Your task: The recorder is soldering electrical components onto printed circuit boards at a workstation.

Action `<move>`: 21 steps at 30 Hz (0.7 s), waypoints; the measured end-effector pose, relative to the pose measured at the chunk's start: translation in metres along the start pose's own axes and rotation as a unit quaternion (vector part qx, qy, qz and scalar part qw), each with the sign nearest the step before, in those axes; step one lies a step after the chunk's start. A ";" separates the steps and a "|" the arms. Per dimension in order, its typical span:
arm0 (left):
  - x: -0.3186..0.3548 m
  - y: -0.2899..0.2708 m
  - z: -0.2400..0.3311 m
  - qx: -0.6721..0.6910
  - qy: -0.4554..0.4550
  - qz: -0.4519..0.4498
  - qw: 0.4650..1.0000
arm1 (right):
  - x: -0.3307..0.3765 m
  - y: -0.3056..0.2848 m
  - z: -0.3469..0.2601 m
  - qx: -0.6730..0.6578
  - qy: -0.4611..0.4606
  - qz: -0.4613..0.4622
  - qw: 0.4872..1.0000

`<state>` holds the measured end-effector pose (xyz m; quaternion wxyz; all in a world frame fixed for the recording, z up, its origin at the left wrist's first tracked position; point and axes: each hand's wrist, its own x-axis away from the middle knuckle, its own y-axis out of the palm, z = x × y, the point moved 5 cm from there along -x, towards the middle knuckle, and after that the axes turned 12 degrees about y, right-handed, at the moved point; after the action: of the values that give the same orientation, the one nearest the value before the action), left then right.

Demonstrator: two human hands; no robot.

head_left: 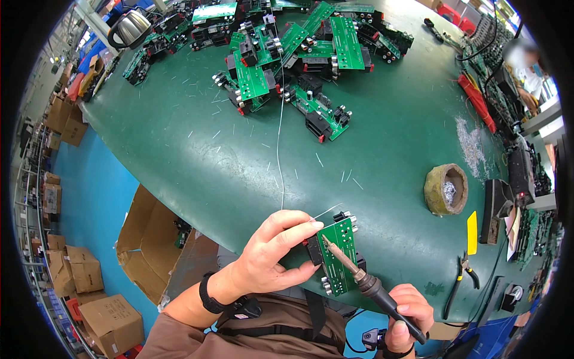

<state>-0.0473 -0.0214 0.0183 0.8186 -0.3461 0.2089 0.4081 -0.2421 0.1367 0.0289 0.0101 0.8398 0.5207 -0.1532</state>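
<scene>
Soldering iron seemingly touches 1 board.

At the near edge of the surface, a circuit board sits between the left hand and the right hand, which holds a soldering iron. A board heap occupies the far side, kettle to its left. At right stands a pot; pliers lie nearer. Left, below the surface: an open carton.

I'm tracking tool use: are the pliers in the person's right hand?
No, the pliers lie on the green table, while the right hand holds the soldering iron.
</scene>
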 end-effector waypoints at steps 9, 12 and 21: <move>-0.001 0.001 0.000 -0.016 -0.036 -0.009 0.999 | 0.009 -0.012 0.000 0.015 -0.029 0.023 0.999; -0.003 -0.003 -0.005 -0.085 -0.082 -0.051 0.992 | 0.011 -0.020 0.003 0.028 -0.017 0.031 0.999; -0.002 -0.048 -0.004 -0.218 -0.104 -0.049 0.969 | 0.041 -0.053 0.002 0.035 0.080 0.135 0.987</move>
<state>-0.0096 -0.0458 0.0353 0.7594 -0.4819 0.0108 0.4370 -0.2724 0.1964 0.0233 -0.0404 0.9117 0.3963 -0.1005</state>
